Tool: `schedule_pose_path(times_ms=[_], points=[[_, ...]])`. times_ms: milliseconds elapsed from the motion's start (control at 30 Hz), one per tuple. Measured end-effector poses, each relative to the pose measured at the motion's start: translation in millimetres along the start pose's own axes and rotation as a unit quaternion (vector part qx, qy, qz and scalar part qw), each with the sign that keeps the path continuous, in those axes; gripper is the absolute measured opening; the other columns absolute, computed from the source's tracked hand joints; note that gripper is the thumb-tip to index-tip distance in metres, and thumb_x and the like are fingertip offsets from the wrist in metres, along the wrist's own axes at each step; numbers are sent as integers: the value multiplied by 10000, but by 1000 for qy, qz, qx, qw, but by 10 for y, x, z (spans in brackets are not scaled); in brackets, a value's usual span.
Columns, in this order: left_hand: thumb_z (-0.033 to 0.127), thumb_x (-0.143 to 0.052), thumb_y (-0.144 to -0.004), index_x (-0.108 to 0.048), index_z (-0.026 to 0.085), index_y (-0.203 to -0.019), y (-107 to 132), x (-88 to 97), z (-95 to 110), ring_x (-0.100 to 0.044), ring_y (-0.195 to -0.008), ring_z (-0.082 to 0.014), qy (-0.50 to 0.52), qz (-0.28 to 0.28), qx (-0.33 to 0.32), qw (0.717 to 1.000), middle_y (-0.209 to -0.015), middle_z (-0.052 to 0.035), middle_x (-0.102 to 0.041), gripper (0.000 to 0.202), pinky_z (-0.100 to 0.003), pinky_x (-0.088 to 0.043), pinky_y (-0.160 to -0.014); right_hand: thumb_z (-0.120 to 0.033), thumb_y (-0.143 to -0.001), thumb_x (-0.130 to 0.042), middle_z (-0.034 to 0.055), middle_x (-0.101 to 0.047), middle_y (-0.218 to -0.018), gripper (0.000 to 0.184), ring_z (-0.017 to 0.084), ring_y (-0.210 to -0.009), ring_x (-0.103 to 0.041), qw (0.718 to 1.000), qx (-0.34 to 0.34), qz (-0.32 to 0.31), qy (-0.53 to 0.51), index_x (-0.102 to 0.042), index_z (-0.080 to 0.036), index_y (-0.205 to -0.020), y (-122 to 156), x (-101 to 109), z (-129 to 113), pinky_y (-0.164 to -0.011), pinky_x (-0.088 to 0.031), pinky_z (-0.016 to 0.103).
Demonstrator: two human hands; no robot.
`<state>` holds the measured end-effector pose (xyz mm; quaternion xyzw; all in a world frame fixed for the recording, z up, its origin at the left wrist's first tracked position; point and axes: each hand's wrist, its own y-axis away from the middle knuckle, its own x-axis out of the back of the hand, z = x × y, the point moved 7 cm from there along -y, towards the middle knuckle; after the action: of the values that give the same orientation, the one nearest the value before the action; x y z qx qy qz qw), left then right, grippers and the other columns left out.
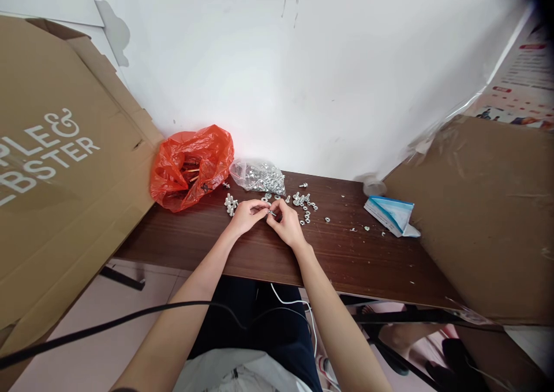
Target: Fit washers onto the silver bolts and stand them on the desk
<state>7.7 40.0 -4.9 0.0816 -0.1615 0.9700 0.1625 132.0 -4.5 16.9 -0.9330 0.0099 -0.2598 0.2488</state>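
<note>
My left hand [247, 217] and my right hand [286, 224] meet above the front part of the dark brown table. Between their pinched fingertips is a small metal bolt [272, 212]; whether a nut or washer is on it is too small to tell. Beside my left hand stands a group of bolts [229, 204], heads down. Just past my fingers lie a few flat washers [268, 196]. More bolts [298, 198] are gathered beyond my right hand, with several loose nuts [307, 213] scattered near them.
A red plastic bag [193, 170] holding long metal pieces and a clear bag of hardware [259, 176] sit against the wall. To the right lies a blue-and-white packet [392, 214]. Cardboard sheets [64, 207] flank the table [346, 259]. A black cable [130, 317] crosses below my left arm.
</note>
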Motion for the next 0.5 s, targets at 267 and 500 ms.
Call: schedule_pose_path(times_ms=[267, 500], points=[[204, -668, -726, -726, 128, -875, -3, 12, 17, -683, -888, -199, 32, -1, 15, 999, -940, -88, -735, 176, -346, -542, -859, -235, -785, -514, -16, -546, -736, 69, 135, -620, -507, 1000, -3, -6, 7, -464, -223, -831, -7, -20, 22, -609, -423, 262], [151, -660, -720, -707, 118, -860, -5, -1, 14, -680, -875, -186, 49, 1, 25, 998, -938, -89, -724, 151, -338, -535, -857, -222, -782, -521, -12, -560, -759, 68, 132, -630, -514, 1000, 2, 2, -1, -473, -218, -831, -6, -7, 1, -618, -424, 260]])
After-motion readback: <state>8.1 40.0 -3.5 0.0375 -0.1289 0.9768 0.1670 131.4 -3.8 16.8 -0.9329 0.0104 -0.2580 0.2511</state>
